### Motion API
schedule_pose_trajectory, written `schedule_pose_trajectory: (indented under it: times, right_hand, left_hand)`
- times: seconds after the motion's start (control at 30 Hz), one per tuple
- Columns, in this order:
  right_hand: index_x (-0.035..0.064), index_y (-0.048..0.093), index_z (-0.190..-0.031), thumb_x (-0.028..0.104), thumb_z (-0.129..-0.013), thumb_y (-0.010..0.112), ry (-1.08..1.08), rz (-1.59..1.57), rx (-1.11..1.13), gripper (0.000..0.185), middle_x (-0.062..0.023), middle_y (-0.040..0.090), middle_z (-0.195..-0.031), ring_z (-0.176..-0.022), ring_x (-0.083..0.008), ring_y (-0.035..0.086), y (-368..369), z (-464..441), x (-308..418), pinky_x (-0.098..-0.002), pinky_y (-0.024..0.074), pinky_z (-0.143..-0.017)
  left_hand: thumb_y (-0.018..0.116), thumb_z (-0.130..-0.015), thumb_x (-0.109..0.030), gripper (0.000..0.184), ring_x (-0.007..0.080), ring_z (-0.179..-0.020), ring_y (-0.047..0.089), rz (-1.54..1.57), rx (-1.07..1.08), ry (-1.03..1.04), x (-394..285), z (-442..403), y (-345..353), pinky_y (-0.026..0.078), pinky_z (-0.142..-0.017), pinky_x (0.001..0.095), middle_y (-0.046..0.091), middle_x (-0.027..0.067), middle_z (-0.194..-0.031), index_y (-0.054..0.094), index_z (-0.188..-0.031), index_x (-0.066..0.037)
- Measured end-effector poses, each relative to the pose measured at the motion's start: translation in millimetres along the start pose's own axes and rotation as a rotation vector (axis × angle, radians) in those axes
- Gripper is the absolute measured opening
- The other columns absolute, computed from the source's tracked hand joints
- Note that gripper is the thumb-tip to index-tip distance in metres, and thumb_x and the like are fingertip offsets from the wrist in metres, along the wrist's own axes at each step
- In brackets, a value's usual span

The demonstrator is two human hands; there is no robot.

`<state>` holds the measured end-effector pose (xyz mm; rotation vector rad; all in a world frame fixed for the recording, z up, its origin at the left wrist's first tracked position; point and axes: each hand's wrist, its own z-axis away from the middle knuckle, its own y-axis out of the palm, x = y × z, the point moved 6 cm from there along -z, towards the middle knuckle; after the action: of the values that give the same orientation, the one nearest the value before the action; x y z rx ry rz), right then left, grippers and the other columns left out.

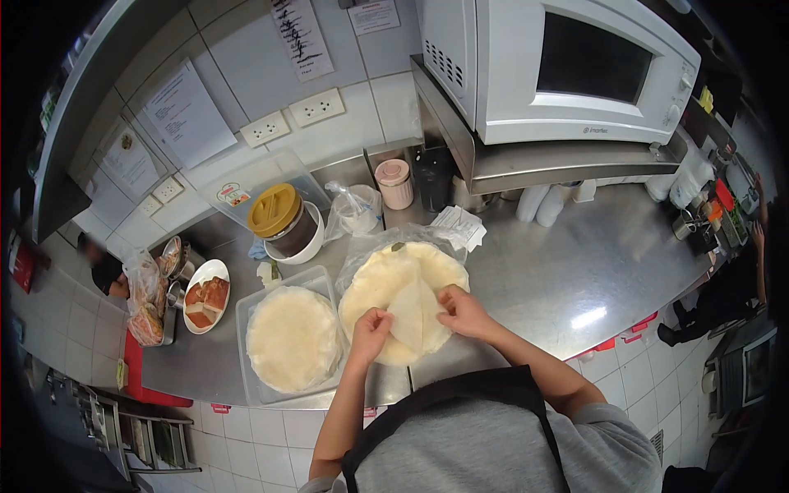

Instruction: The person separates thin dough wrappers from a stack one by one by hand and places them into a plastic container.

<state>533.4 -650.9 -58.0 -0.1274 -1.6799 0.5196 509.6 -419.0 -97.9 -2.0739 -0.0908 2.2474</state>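
Observation:
A stack of thin, round, pale sheets [374, 283] lies on clear plastic on the steel counter, with a piece of its top sheet raised in a fold. My left hand [372, 333] pinches the left edge of this raised sheet [408, 316]. On the right side, my right hand [462, 312] has its fingers closed at the sheet's edge. To the left, a second round stack [293, 338] rests in a clear rectangular plastic container [249, 382].
Behind the stacks stand a yellow-lidded jar [276, 212] in a white bowl, a pink canister [394, 184] and crumpled paper [457, 228]. Bread pieces lie on a white plate [220, 273] at left. A microwave [575, 74] overhangs the back. People stand at both far sides.

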Motion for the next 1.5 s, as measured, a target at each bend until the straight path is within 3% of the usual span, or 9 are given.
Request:
schedule_pose_trajectory:
  times: [0.2, 0.37, 0.6, 0.77, 0.87, 1.07, 1.27, 1.37, 1.5]
  right_hand:
    - [-0.0015, 0.062, -0.088, 0.018, -0.082, 0.062, -0.108, 0.011, -0.012, 0.02, -0.0153, 0.064, -0.077, -0.065, -0.0222, 0.059, 23, -39, 3, -0.0336, 0.0458, -0.06]
    - [-0.0012, 0.06, -0.079, 0.025, -0.086, 0.06, -0.204, 0.065, -0.038, 0.027, -0.0218, 0.058, -0.066, -0.06, -0.0352, 0.058, 23, -36, 52, -0.0392, 0.0442, -0.056]
    - [-0.0035, 0.057, -0.073, 0.025, -0.09, 0.058, -0.164, 0.086, -0.272, 0.034, -0.0196, 0.053, -0.059, -0.049, -0.022, 0.045, -12, -41, 47, -0.0362, 0.0398, -0.051]
    - [-0.0031, 0.061, -0.079, 0.028, -0.091, 0.056, -0.105, 0.113, -0.401, 0.033, -0.0183, 0.058, -0.064, -0.052, -0.0209, 0.049, -35, -47, 8, -0.0343, 0.0424, -0.055]
    - [-0.0034, 0.055, -0.073, 0.03, -0.09, 0.056, -0.025, 0.07, -0.407, 0.037, -0.0236, 0.056, -0.069, -0.063, -0.0418, 0.054, -42, -40, -2, -0.043, 0.0433, -0.058]
    - [-0.0001, 0.059, -0.077, 0.026, -0.084, 0.062, 0.056, 0.266, -0.281, 0.027, -0.0188, 0.061, -0.075, -0.074, -0.0362, 0.059, -53, -31, 18, -0.0414, 0.0456, -0.066]
    - [0.0086, 0.063, -0.096, 0.025, -0.068, 0.075, -0.718, 0.457, -0.204, 0.035, -0.0054, 0.058, -0.115, -0.116, -0.0228, 0.048, -30, -24, 162, -0.0462, 0.0319, -0.097]
    - [0.0063, 0.065, -0.098, 0.026, -0.071, 0.074, -0.69, 0.428, 0.177, 0.035, -0.0078, 0.064, -0.102, -0.103, -0.0255, 0.058, -13, -39, 159, -0.0415, 0.041, -0.089]
    - [0.0047, 0.068, -0.094, 0.021, -0.079, 0.069, -0.259, 0.014, 0.214, 0.023, -0.005, 0.068, -0.083, -0.076, -0.0168, 0.064, -25, -54, 135, -0.0315, 0.0485, -0.071]
  left_hand:
    - [0.065, -0.082, -0.019, 0.035, 0.0203, -0.077, 0.064, -0.191, -0.043, 0.077, -47, -5, 27, 0.051, -0.07, 0.03, 0.064, 0.0102, -0.091, 0.053, -0.107, 0.003]
    - [0.06, -0.087, -0.024, 0.027, 0.0246, -0.065, 0.063, -0.414, -0.088, 0.232, -92, -19, 34, 0.048, -0.062, 0.0362, 0.062, 0.015, -0.07, 0.06, -0.093, 0.003]
    - [0.057, -0.091, -0.025, 0.031, 0.0367, -0.052, 0.053, -0.524, -0.318, 0.401, -113, -17, 16, 0.042, -0.052, 0.0399, 0.054, 0.0205, -0.059, 0.058, -0.074, 0.0]
    - [0.058, -0.09, -0.024, 0.03, 0.0345, -0.049, 0.049, -0.501, -0.437, 0.381, -106, -17, -16, 0.04, -0.05, 0.0402, 0.052, 0.0202, -0.057, 0.057, -0.073, 0.001]
    - [0.058, -0.091, -0.023, 0.03, 0.0335, -0.047, 0.047, -0.497, -0.48, 0.365, -98, -16, -25, 0.039, -0.049, 0.0399, 0.051, 0.0203, -0.057, 0.056, -0.073, 0.001]
    - [0.061, -0.089, -0.022, 0.024, 0.0241, -0.05, 0.051, -0.535, -0.374, 0.442, -121, -15, -16, 0.042, -0.052, 0.0338, 0.057, 0.0156, -0.062, 0.062, -0.078, 0.0]
    - [0.071, -0.077, -0.022, 0.018, 0.0238, -0.058, 0.06, -0.721, 0.195, 0.842, -202, -2, 46, 0.046, -0.056, 0.0342, 0.063, 0.011, -0.069, 0.066, -0.08, -0.004]
    - [0.073, -0.073, -0.02, 0.019, 0.0249, -0.057, 0.058, -0.678, 0.088, 0.936, -241, 15, 39, 0.044, -0.054, 0.0347, 0.058, 0.0086, -0.063, 0.063, -0.072, -0.004]
    - [0.075, -0.075, -0.017, 0.021, 0.0161, -0.052, 0.054, -0.539, -0.303, 0.861, -257, 36, -14, 0.041, -0.05, 0.0306, 0.051, 0.0053, -0.058, 0.061, -0.069, -0.004]
